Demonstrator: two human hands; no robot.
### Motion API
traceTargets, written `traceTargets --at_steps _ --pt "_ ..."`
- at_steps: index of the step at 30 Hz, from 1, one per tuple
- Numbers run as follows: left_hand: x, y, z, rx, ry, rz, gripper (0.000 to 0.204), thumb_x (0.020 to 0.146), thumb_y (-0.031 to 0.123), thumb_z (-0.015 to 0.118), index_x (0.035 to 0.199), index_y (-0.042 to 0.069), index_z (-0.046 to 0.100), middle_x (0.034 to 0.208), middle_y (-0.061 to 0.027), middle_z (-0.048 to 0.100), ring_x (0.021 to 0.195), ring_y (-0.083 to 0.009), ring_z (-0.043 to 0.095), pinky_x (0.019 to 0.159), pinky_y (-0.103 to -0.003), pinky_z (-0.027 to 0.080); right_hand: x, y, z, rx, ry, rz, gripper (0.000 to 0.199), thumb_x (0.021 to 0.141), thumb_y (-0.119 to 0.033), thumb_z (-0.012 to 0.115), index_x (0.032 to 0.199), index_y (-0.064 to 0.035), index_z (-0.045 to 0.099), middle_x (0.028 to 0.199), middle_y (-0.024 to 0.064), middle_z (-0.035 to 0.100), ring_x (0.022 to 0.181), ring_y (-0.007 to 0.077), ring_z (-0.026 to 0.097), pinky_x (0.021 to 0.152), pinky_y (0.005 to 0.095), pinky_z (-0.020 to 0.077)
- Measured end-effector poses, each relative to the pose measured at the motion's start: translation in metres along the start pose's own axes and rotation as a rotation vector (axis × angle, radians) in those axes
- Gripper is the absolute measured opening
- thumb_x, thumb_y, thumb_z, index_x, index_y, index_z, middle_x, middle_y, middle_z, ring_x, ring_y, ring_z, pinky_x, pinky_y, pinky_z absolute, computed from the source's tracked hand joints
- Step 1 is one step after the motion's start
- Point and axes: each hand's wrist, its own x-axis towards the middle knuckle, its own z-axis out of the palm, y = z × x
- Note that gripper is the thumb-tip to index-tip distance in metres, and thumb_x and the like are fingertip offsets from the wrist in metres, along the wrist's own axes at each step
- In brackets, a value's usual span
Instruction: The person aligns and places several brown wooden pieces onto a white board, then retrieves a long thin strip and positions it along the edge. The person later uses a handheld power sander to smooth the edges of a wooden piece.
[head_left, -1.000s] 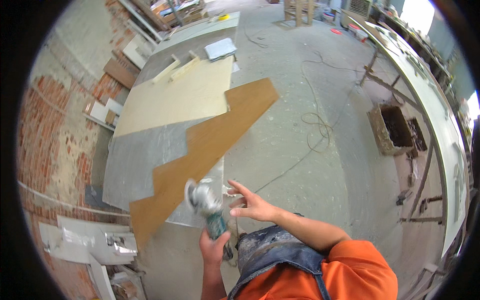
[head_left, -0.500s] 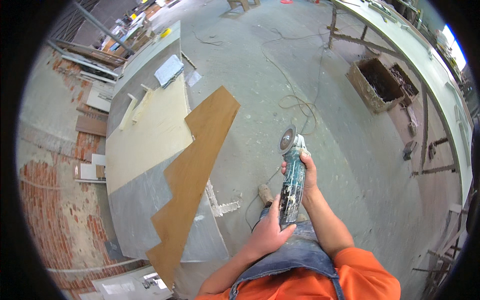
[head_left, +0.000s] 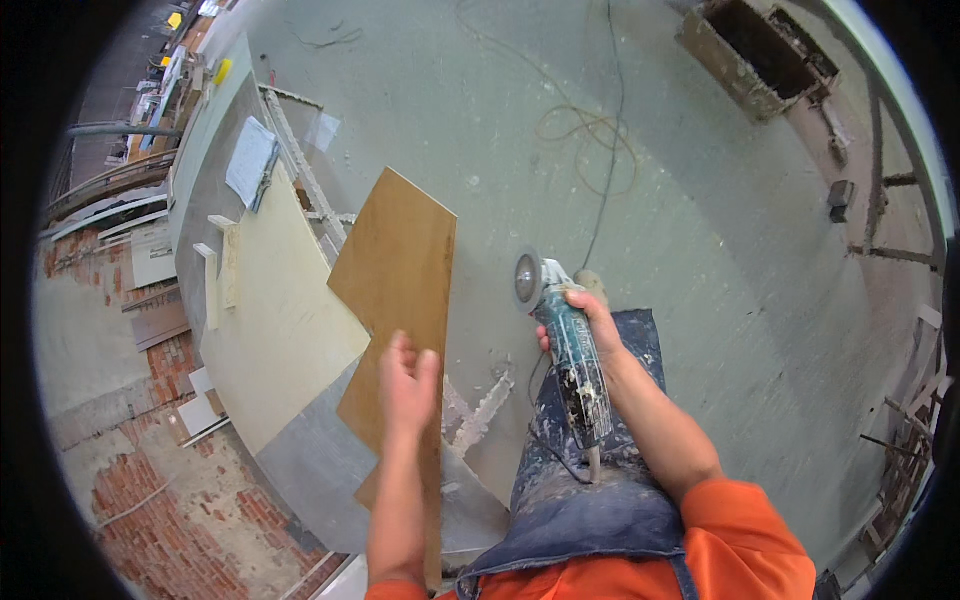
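My right hand (head_left: 590, 320) grips a teal angle grinder (head_left: 568, 350) with its disc (head_left: 524, 278) pointing away from me, its cable trailing down by my dusty trousers. My left hand (head_left: 408, 385) hovers open over a brown stepped-cut board (head_left: 395, 290) that lies on a grey worktable (head_left: 300, 460). A pale cream sheet (head_left: 275, 320) rests on the same table to the left of the brown board.
A wooden crate (head_left: 755, 55) stands at the far right on the concrete floor, with coiled cables (head_left: 590, 125) in front of it. Brick wall (head_left: 170, 500) runs along the left. Papers (head_left: 250, 160) lie at the table's far end. A metal trestle frame (head_left: 900, 330) lines the right side.
My head has turned so the table now sits left. My left hand has let go of the grinder and moved over the brown board; my right hand keeps the grinder.
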Motion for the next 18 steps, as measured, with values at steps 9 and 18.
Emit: traceTargets --at_steps 9,18 --pt "0.202 0.033 -0.003 0.464 0.129 0.266 0.065 0.099 0.038 0.057 0.143 -0.007 0.043 0.149 -0.0264 0.042 0.14 -0.0387 0.038 0.117 -0.046 0.03 0.061 -0.018 0.034 0.106 -0.092 0.178 0.055 0.088 -0.029 0.065 0.133 -0.0037 0.048 0.101 0.0193 0.065 0.071 0.0291 0.07 0.06 0.0389 0.0633" --pt "0.286 0.051 0.035 0.334 0.19 0.154 0.066 0.101 0.049 0.051 0.136 -0.007 0.052 0.137 -0.0277 0.054 0.131 -0.0383 0.049 0.111 -0.044 0.037 0.078 -0.024 0.039 0.184 -0.151 0.204 0.066 0.088 -0.022 0.066 0.146 -0.0068 0.038 0.094 0.0145 0.063 0.066 0.0273 0.07 0.058 0.0388 0.0626"
